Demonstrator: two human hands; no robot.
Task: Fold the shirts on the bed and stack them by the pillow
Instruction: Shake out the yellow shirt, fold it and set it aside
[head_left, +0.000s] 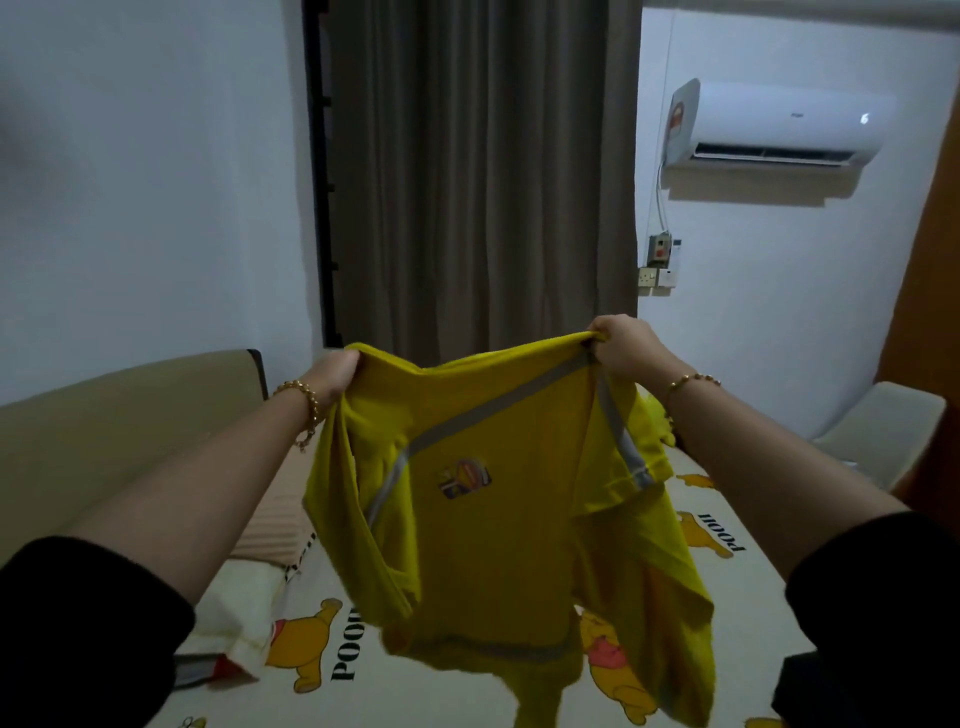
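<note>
Yellow shirt (498, 519) held up over the bed (737, 597) by two outstretched arms.
The bed's bear-print sheet spreads below; the shirt hangs over it, stretched wide. Left hand (335, 376) and right hand (621, 348), the right a little higher, each have fingers clenched on a bunched top corner.

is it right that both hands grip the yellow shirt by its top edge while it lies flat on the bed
Not quite. The head view shows the yellow shirt held up, hanging over the bed, not lying flat on it. The left hand and right hand do grip its top edge.
</note>
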